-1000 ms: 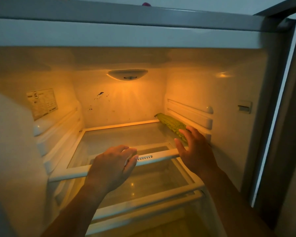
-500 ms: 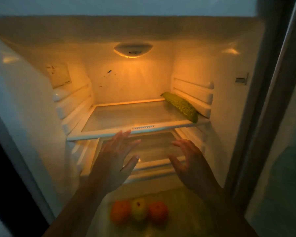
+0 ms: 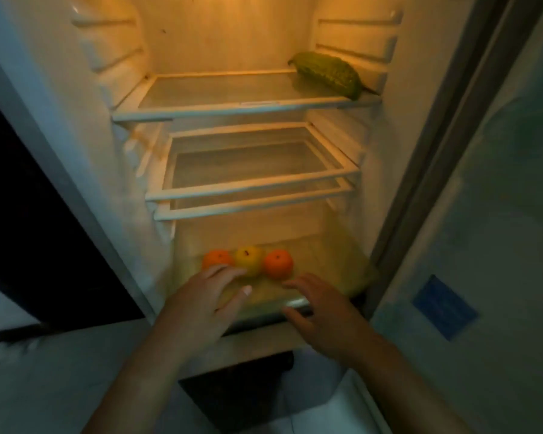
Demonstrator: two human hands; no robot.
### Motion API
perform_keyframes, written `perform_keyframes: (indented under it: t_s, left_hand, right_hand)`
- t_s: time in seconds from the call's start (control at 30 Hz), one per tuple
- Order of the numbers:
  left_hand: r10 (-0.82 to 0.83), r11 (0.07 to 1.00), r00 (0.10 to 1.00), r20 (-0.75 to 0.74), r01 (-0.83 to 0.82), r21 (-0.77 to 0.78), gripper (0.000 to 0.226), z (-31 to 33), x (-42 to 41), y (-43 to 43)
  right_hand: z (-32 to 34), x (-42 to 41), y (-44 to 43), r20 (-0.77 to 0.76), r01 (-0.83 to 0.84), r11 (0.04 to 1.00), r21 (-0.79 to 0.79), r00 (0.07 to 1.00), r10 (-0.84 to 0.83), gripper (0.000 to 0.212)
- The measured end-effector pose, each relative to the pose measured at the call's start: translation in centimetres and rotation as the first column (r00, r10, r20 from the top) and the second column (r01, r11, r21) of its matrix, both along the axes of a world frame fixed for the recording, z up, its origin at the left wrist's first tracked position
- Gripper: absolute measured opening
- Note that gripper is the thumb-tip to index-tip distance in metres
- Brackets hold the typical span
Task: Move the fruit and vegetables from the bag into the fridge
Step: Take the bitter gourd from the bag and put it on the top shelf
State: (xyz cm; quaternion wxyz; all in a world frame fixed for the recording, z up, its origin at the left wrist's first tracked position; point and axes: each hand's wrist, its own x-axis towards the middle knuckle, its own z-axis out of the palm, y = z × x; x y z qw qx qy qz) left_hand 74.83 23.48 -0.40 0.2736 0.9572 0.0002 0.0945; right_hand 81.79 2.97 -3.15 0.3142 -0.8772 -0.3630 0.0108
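Observation:
The open fridge glows yellow inside. A bumpy green bitter gourd [image 3: 329, 74] lies at the right end of the top glass shelf [image 3: 232, 106]. In the bottom drawer [image 3: 298, 300] three round fruits sit in a row: an orange [image 3: 215, 257], a yellow apple [image 3: 250, 258] and a second orange [image 3: 278, 263]. My left hand [image 3: 207, 303] hovers with fingers spread over the drawer's front, just before the left orange. My right hand [image 3: 322, 311] is spread at the drawer's front rim, holding nothing. No bag is in view.
Two lower glass shelves [image 3: 251, 186] sit bare between the top shelf and the drawer. The fridge door [image 3: 483, 245] stands open at the right with a blue sticker [image 3: 445, 306]. A dark gap [image 3: 29, 214] lies left of the fridge.
Both hands left the top shelf's front edge and dropped to the bottom drawer. My view tilted down, bringing the three fruits into sight. The gourd stayed put.

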Motion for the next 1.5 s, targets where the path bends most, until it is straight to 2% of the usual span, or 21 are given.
perform_keyframes:
  t_s: [0.1,0.2,0.37,0.6,0.7,0.9,1.17,1.3,1.4,1.5]
  left_hand:
    - [-0.063,0.998,0.994,-0.091,0.062,-0.01,0.045,-0.8,-1.3,-0.4]
    - [-0.117,0.993,0.986,-0.119,0.115,-0.025,0.042,-1.6,-3.9,0.0]
    - [-0.175,0.968,0.968,-0.179,0.136,-0.209,0.03,-4.4,-8.3,1.1]
    - [-0.379,0.922,0.857,-0.349,0.316,-0.223,0.035,-8.5,-12.9,-1.4]
    - [-0.434,0.899,0.826,-0.359,0.376,-0.223,0.037,-8.5,-13.6,-2.3]
    - [-0.493,0.869,0.788,-0.369,0.462,-0.176,0.039,-7.4,-13.4,-5.2]
    - [-0.638,0.752,0.65,-0.413,0.64,-0.156,0.043,-5.9,-15.9,-15.6]
    - [-0.718,0.676,0.569,-0.401,0.706,-0.209,0.039,-5.6,-18.9,-23.2]
    - [-0.731,0.666,0.532,-0.427,0.691,-0.281,0.034,-5.9,-21.3,-28.9]
    - [-0.737,0.658,0.521,-0.431,0.697,-0.285,0.031,-6.7,-24.1,-35.3]
  right_hand:
    - [-0.8,-3.5,-0.3,-0.029,0.06,0.996,-0.064,0.998,-0.062,0.046]
    - [-0.5,-7.3,-0.2,-0.075,0.085,0.993,-0.086,0.993,-0.092,0.04]
    - [-0.6,-13.4,-0.8,-0.181,0.201,0.958,-0.204,0.954,-0.239,0.039]
    - [-3.9,-22.2,-3.8,-0.29,0.301,0.878,-0.372,0.861,-0.417,0.04]
    - [-4.0,-23.9,-4.8,-0.305,0.364,0.844,-0.394,0.814,-0.494,0.042]
    - [-3.1,-26.0,-6.1,-0.298,0.424,0.823,-0.378,0.786,-0.542,0.045]
    - [-1.8,-31.7,-13.9,-0.279,0.569,0.744,-0.35,0.695,-0.663,0.044]
    - [-1.9,-36.5,-20.6,-0.283,0.661,0.684,-0.308,0.622,-0.73,0.045]
    - [-2.1,-40.4,-26.3,-0.295,0.716,0.636,-0.288,0.566,-0.77,0.044]
    - [-2.1,-44.9,-33.0,-0.327,0.786,0.566,-0.249,0.482,-0.813,0.042]
